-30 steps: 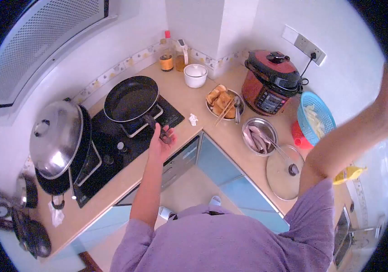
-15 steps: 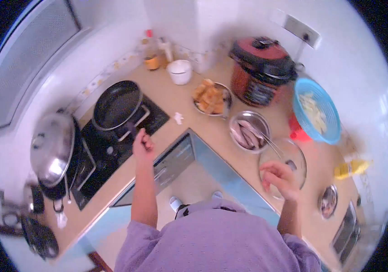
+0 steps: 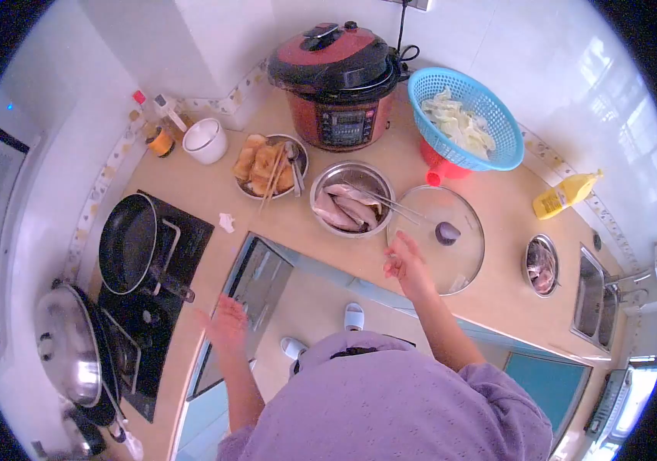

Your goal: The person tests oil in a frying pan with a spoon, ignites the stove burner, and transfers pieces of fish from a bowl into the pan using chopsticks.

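My left hand [image 3: 226, 323] hangs above the counter's front edge, fingers apart and holding nothing, just right of the handle of a black frying pan [image 3: 129, 242] on the stove. Over the near left rim of a glass lid [image 3: 455, 253] is my right hand [image 3: 407, 265], its fingers spread and empty. A steel bowl [image 3: 317, 192] with pale fish pieces [image 3: 347, 207] and metal tongs or chopsticks in it stands just beyond the right hand. Left of that bowl, a dish of browned pieces [image 3: 251, 165] has wooden chopsticks and a spoon resting on it.
A red and black pressure cooker [image 3: 336, 88] stands at the back beside a blue basket [image 3: 509, 138] of pale sliced vegetables. A yellow bottle [image 3: 562, 196], a small meat bowl [image 3: 541, 265] and a sink [image 3: 591, 292] are on the right. A large lidded wok [image 3: 71, 346] sits lower left.
My left hand has let go of the pan handle and moved right of it. My right hand has come down from the upper right to the glass lid. The view has turned right.
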`<state>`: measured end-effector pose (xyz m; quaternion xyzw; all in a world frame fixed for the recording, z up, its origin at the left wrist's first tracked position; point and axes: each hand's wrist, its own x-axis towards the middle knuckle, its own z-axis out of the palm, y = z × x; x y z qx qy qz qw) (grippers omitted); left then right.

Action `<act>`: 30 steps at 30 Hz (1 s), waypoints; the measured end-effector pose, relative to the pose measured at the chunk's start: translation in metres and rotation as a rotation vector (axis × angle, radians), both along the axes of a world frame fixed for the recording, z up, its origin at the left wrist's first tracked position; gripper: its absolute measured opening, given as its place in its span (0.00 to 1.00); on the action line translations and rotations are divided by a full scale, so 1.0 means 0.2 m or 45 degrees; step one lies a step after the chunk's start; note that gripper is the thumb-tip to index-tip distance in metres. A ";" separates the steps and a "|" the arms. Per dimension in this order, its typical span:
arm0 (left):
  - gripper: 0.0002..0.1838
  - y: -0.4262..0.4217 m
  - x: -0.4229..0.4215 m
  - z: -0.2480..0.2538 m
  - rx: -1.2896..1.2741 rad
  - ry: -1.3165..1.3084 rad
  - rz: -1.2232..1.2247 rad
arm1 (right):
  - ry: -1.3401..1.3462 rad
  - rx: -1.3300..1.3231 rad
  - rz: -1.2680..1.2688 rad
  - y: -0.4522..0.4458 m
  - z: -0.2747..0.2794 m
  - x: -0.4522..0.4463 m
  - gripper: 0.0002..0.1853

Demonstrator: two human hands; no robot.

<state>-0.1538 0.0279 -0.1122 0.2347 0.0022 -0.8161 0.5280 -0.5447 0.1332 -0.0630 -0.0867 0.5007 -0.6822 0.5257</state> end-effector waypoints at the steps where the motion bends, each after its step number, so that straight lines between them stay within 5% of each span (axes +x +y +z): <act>1: 0.29 0.05 -0.04 -0.10 -0.011 -0.009 -0.182 | -0.003 0.002 0.000 -0.03 -0.01 -0.02 0.29; 3: 0.25 0.13 -0.25 -0.12 -0.152 -0.515 -0.446 | -0.139 -0.027 -0.207 -0.10 -0.05 -0.05 0.30; 8: 0.25 0.03 -0.75 0.04 -0.366 -0.754 -0.862 | -0.198 -0.090 -0.336 -0.20 -0.09 -0.10 0.31; 13: 0.28 -0.08 -1.05 0.06 -0.412 -0.871 -0.856 | -0.099 -0.184 -0.374 -0.28 -0.13 -0.14 0.25; 15: 0.28 -0.15 -1.13 0.03 -0.425 -0.911 -0.838 | 0.708 -0.050 -0.403 -0.39 -0.19 -0.17 0.12; 16: 0.29 -0.18 -1.16 0.02 -0.486 -0.906 -0.871 | 0.699 -0.048 -0.398 -0.45 -0.19 -0.20 0.12; 18: 0.30 -0.22 -1.22 0.02 -0.538 -0.906 -0.901 | 1.601 -0.291 -0.448 -0.54 -0.17 -0.25 0.09; 21: 0.29 -0.25 -1.28 0.01 -0.311 -0.818 -0.949 | 1.418 -0.146 -0.078 -0.53 0.09 -0.28 0.08; 30: 0.16 -0.26 -1.36 -0.09 -0.041 -0.685 -0.886 | 1.744 -0.309 0.111 -0.09 0.38 -0.38 0.03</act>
